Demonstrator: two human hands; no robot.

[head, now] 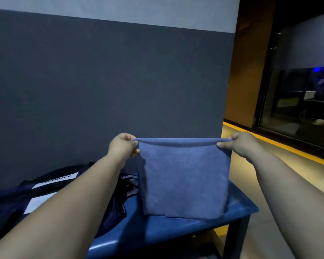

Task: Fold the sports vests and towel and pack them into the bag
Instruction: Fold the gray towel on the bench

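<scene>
While the blue towel [183,176] hangs doubled above the table [176,232], bottom edge about touching it, my left hand [123,146] and right hand [238,143] each pinch 1 top corner. I'd hold corners level and taut, lay it flat, halve again. Dark bag [11,200] lies at left.

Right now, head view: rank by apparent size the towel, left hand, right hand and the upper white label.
1. towel, clearly the largest.
2. left hand and right hand: they look alike, so not ranked against each other.
3. upper label, the smallest.
</scene>
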